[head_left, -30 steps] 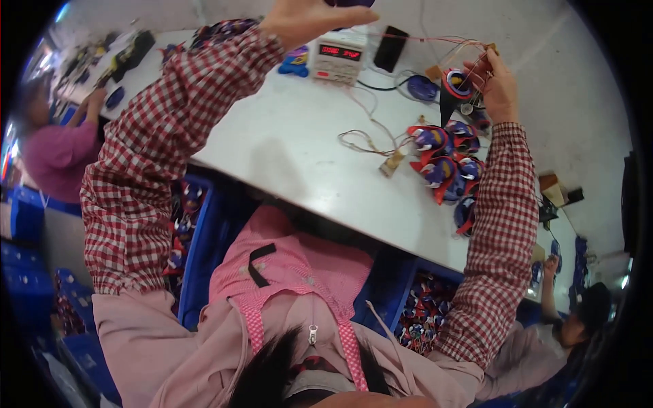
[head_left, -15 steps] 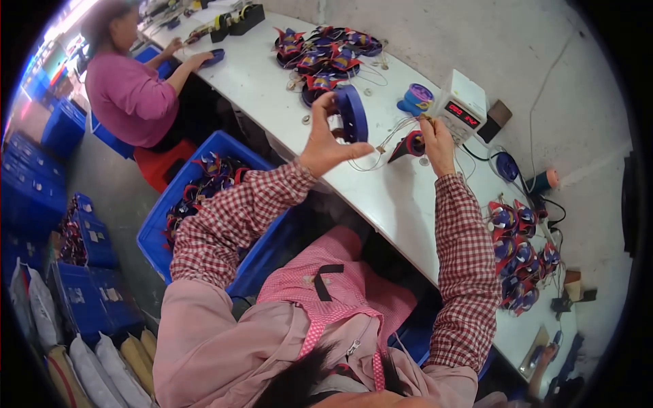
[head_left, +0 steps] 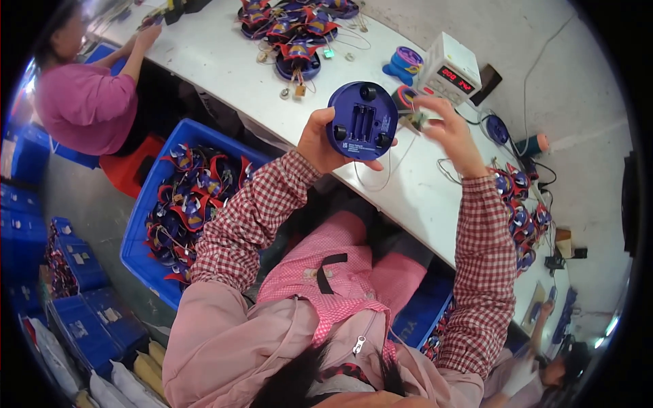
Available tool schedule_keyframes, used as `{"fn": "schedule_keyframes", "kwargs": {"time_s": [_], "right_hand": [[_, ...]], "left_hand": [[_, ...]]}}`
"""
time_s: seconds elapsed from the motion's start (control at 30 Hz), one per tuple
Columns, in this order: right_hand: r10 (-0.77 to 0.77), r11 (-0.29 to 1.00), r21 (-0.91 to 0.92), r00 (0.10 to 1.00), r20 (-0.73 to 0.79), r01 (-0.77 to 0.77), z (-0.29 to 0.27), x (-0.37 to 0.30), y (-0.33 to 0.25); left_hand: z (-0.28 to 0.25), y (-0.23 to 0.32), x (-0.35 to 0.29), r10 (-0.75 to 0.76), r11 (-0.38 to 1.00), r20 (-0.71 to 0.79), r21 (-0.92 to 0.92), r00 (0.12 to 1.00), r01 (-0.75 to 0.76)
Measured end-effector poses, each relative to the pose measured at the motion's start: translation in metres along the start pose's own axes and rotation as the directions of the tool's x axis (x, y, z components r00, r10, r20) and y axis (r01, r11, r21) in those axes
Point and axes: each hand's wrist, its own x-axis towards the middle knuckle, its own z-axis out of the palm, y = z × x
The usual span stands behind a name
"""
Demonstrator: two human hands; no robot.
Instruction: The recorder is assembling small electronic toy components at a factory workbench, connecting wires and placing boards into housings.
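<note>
My left hand (head_left: 318,144) grips a round dark-blue plastic base (head_left: 362,121) by its near left edge. The base's underside faces me, showing an uncovered battery compartment without batteries and several dark round feet. Close to its right side, my right hand (head_left: 452,132) pinches thin wires (head_left: 412,122) with a small part at their end, which is too blurred to make out. One pale wire loops down below the base. Just behind the base, a red and dark piece (head_left: 404,97) is partly hidden.
A white power supply (head_left: 449,71) with a lit red display stands behind a blue and purple tub (head_left: 406,61). Blue-and-red toy assemblies (head_left: 296,51) crowd the table's far left; more lie right. A blue crate (head_left: 146,224) of them stands left, near a person in purple (head_left: 88,98).
My left hand has turned the base from edge-on to underside showing. My right hand has come away from the power supply, beside the base. The whole view has shifted.
</note>
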Motion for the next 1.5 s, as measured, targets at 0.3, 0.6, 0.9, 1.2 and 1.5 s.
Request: {"fn": "schedule_keyframes", "kwargs": {"time_s": [0.3, 0.6, 0.9, 1.2, 1.5], "right_hand": [[0.080, 0.997, -0.022, 0.997, 0.009, -0.079, 0.001, -0.040, -0.038], [0.251, 0.965, 0.053, 0.849, -0.466, -0.256, -0.049, -0.166, -0.052], [0.447, 0.859, 0.464, 0.759, -0.474, -0.217, -0.069, -0.204, -0.012], [0.543, 0.839, 0.400, 0.628, -0.558, -0.370, -0.031, -0.254, -0.008], [0.587, 0.809, 0.391, 0.562, -0.582, -0.440, -0.041, -0.263, 0.044]], "left_hand": [[0.000, -0.049, 0.013, -0.208, 0.967, -0.005, 0.150, 0.978, 0.206], [-0.004, -0.041, 0.056, -0.157, 0.390, -0.320, 0.849, 0.934, 0.356], [-0.074, -0.031, 0.106, 0.069, -0.582, 0.153, 0.809, 0.986, -0.084], [-0.081, -0.076, 0.159, -0.044, -0.551, 0.164, 0.819, 0.985, -0.161], [-0.097, -0.028, 0.163, -0.052, 0.317, -0.210, 0.924, 0.976, 0.215]]}}
